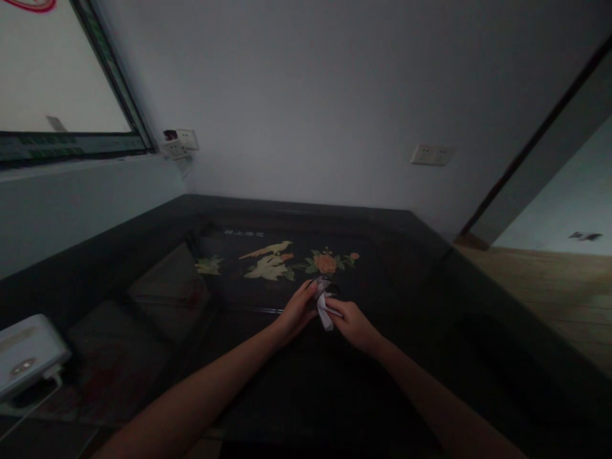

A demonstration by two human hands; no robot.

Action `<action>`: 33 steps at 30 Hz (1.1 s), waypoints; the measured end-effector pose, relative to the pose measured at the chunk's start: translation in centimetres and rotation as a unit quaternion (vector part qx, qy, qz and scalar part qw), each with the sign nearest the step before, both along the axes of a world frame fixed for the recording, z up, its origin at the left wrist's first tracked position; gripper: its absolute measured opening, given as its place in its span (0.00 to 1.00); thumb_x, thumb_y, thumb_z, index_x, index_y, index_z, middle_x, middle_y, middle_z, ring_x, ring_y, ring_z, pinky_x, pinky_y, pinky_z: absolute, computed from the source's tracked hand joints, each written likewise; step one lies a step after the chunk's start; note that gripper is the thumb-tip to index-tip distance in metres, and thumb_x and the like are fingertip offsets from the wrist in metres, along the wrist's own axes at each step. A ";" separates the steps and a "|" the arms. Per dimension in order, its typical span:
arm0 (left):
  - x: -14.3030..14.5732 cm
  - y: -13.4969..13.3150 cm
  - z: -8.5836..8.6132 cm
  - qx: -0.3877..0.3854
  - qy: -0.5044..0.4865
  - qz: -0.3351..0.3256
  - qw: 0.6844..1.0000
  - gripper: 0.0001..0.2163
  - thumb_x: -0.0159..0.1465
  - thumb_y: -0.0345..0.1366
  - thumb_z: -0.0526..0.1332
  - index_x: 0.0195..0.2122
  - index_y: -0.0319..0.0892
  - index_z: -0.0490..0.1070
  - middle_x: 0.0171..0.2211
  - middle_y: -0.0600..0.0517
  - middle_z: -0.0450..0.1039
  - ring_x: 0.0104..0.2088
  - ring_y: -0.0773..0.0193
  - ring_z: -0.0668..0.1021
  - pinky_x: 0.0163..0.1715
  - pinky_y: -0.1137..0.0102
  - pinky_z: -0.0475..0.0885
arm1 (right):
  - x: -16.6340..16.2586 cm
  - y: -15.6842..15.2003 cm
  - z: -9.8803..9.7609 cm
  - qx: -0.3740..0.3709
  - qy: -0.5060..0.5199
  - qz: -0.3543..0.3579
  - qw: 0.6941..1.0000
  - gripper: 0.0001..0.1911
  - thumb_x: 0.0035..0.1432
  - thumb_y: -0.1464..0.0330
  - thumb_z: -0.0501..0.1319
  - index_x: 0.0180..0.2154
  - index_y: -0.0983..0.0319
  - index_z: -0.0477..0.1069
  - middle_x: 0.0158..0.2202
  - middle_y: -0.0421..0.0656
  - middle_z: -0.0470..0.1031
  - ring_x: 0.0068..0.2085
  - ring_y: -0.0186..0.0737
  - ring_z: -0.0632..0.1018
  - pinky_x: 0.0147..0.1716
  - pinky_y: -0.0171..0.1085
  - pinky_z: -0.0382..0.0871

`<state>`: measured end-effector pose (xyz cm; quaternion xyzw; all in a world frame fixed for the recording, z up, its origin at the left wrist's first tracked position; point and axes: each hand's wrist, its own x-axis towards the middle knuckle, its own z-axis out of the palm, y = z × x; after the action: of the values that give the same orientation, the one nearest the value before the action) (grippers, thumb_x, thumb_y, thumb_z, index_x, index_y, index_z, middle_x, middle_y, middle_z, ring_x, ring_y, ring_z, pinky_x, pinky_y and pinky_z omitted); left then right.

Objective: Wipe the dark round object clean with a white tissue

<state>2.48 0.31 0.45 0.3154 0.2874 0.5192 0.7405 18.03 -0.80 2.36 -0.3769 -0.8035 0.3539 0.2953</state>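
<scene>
Over the dark glossy table (pixel 382 344), my two hands meet around one small item. My left hand (pixel 302 305) is closed on a thin, dark-rimmed thing (pixel 333 289) that looks like a pair of glasses, though dim light blurs its shape. Between thumb and fingers, my right hand (pixel 348 319) pinches a whitish cloth (pixel 325 313), which is bunched against the dark-rimmed thing and hangs down a little. Part of both items is hidden by my fingers.
A white box-shaped device (pixel 31 350) with a white cable (pixel 36 408) sits at the left. Beyond my hands, a bird-and-flower picture (pixel 272 261) decorates the tabletop. Wall sockets (pixel 431 155) are behind, a window (pixel 62 83) is upper left, and wooden floor (pixel 549 280) lies right.
</scene>
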 end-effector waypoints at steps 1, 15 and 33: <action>0.0 0.0 0.1 0.001 0.004 -0.002 1.000 0.14 0.56 0.42 0.66 0.40 0.42 0.71 0.39 0.49 0.73 0.40 0.62 0.74 0.38 0.70 0.69 | 0.2 0.0 0.1 0.059 -0.064 0.016 0.996 0.12 0.56 0.76 0.51 0.37 0.65 0.73 0.37 0.46 0.77 0.39 0.42 0.76 0.41 0.38 0.68; 0.1 0.0 0.2 0.001 0.021 -0.011 1.000 0.17 0.53 0.42 0.68 0.42 0.42 0.71 0.43 0.48 0.73 0.43 0.61 0.74 0.39 0.72 0.67 | -0.5 -0.6 -0.6 0.154 -0.142 -0.041 0.977 0.21 0.53 0.81 0.48 0.44 0.66 0.74 0.45 0.52 0.76 0.49 0.45 0.75 0.51 0.43 0.66; 0.1 0.1 -0.1 -0.012 -0.006 0.002 1.000 0.14 0.54 0.41 0.67 0.38 0.42 0.69 0.38 0.51 0.72 0.39 0.63 0.74 0.38 0.70 0.68 | -1.3 -0.5 -0.7 -0.221 0.277 -0.080 0.932 0.10 0.52 0.68 0.60 0.37 0.64 0.71 0.32 0.41 0.74 0.33 0.37 0.73 0.35 0.36 0.65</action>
<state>2.62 0.40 0.36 0.3024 0.2898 0.5190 0.7451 16.69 -1.28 1.67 -0.3829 -0.5584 0.5879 0.4427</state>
